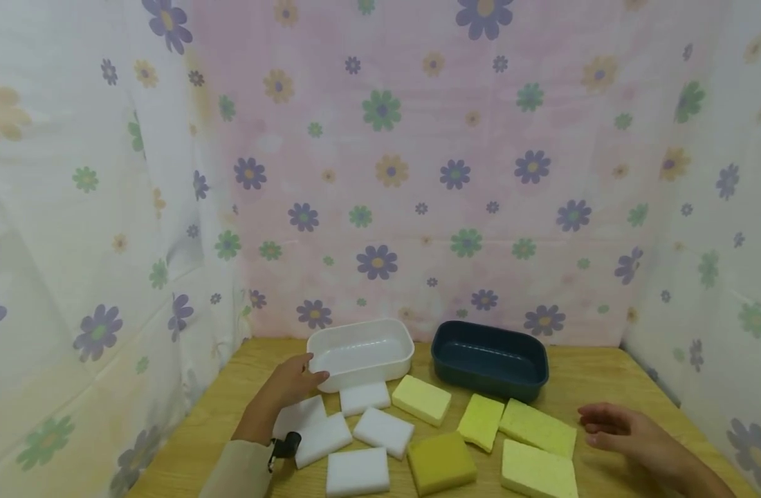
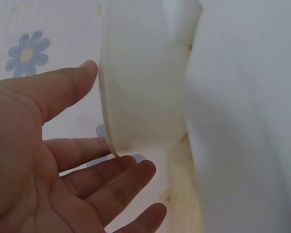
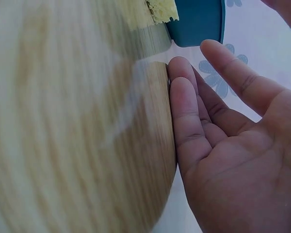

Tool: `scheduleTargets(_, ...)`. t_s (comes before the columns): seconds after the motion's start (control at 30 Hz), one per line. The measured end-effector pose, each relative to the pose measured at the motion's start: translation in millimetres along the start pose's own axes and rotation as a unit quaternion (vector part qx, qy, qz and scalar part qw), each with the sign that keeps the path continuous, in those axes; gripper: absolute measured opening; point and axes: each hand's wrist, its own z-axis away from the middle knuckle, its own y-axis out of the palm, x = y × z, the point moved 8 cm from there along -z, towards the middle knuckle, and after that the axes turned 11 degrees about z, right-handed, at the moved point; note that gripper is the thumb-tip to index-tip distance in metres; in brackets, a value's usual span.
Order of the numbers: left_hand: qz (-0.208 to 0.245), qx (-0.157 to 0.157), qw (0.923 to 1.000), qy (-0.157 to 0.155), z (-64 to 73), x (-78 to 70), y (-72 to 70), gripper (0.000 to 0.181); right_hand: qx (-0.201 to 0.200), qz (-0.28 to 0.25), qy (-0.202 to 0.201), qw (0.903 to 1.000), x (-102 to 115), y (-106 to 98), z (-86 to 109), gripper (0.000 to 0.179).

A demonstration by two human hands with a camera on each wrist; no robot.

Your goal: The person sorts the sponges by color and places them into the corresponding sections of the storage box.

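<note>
pale sponge (image 1: 421, 400) fronts the gap (narrow) between white tray (image 1: 374, 375) and dark tray (image 1: 489, 363).

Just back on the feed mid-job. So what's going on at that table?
A person's left hand is at the left end of the white bin, fingers by its rim. Their right hand holds nothing, its fingers loosely bent, to the right of the yellow sponges. Those five and five white blocks lie on the wooden table, in front of the white bin and the dark blue bin.
</note>
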Motion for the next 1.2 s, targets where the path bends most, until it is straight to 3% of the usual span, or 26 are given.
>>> scheduleTargets(0.27, 0.044, -0.007, 0.9986, -0.028, -3.9, 5.7, -5.5, 0.078, -0.005, 0.019, -0.001, 0.9998, 2.0, 0.0, -2.8, 0.061)
scheduleTargets(0.77, 0.066, -0.058, 0.9958, -0.022, -1.8, 6.6, -7.1, 0.065, -0.015, 0.019, -0.006, 0.9997, 4.5, 7.2, -2.0, 0.062)
scheduleTargets(1.03, 0.045, -0.060, 0.9972, -0.007, -3.7, 1.1, -9.5, 0.055, -0.048, 0.086, -0.008, 0.9951, 15.5, 10.7, -9.6, 0.061)
scheduleTargets(1.2, 0.053, -0.054, 0.9971, -0.009, -4.4, 5.4, -4.5, 0.050, -0.025, 0.123, -0.007, 0.9921, 19.0, 16.3, -12.1, 0.057)
